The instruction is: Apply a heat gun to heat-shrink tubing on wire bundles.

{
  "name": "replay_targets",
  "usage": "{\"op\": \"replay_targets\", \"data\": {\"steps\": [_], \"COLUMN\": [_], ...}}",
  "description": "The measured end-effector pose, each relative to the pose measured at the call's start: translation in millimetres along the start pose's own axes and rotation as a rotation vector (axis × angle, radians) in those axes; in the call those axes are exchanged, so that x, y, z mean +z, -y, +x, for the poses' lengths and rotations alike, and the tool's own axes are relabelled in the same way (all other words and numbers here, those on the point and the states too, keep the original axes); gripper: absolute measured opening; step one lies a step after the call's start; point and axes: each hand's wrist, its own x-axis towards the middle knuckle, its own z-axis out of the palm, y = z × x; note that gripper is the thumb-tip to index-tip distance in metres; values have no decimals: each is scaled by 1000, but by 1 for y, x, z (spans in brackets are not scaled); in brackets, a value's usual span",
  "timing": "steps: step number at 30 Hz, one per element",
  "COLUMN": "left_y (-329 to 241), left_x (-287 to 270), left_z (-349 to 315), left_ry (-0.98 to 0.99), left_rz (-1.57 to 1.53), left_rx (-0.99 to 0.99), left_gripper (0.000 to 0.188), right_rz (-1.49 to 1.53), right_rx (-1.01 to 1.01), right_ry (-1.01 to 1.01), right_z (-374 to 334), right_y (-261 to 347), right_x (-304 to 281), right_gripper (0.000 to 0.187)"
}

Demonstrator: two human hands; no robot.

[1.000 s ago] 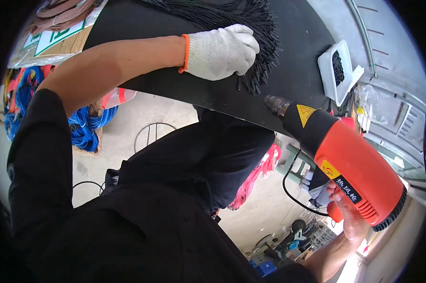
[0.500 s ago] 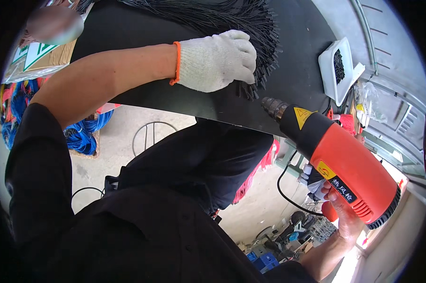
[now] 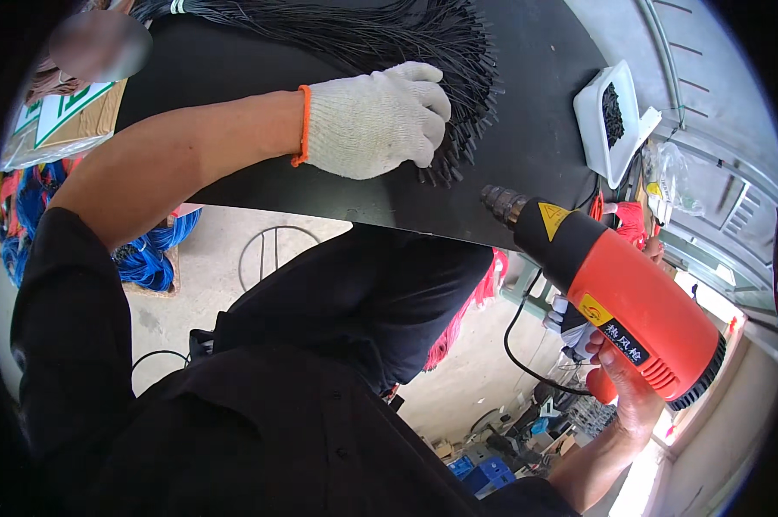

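Observation:
My left hand [image 3: 379, 122], in a white knitted glove with an orange cuff, is closed over the near side of a bundle of thin black wires [image 3: 367, 36]. Its fingers curl down among the wires, and the fingertips are partly hidden. The wire ends fan out to the right, each tipped with a short black sleeve. Bare, my right hand [image 3: 626, 379] grips the handle of a red heat gun [image 3: 643, 297]. The gun's metal nozzle [image 3: 503, 205] points up and left toward the sleeved ends, a short gap away from them.
The black table [image 3: 320, 185] carries the wires. A white bin [image 3: 597, 129] of small black pieces stands at its right edge. Blue wire coils [image 3: 152, 258] lie at the lower left beside a carton [image 3: 83, 116]. The gun's black cord [image 3: 527, 366] hangs below the table.
My left hand has shifted a little to the left and slightly nearer me, along the wire ends. The heat gun stays almost in place in my right hand.

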Motion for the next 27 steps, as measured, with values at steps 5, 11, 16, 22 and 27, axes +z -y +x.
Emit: {"op": "replay_targets", "data": {"steps": [5,11,16,22,27], "left_y": [-4,-4,-2,-5,-4], "left_x": [-4,-5,-8,-7,-5], "left_z": [2,3,4,2,4], "left_ry": [89,96,127,87,36], "left_rz": [-38,-73,-144,-106,-107], "left_rx": [-55,-69,-59,-73,-39], "left_gripper": [22,22,22,21,19], "right_rz": [-16,35,6,-17,-52], "right_rx": [-36,-52,-37,-26,38], "right_ry": [58,67,44,26,28], "right_z": [6,7,5,3,2], "right_y": [5,0,5,5,14], "right_x": [4,2,5,14,20], "right_gripper": [105,100,81,60,53]}}
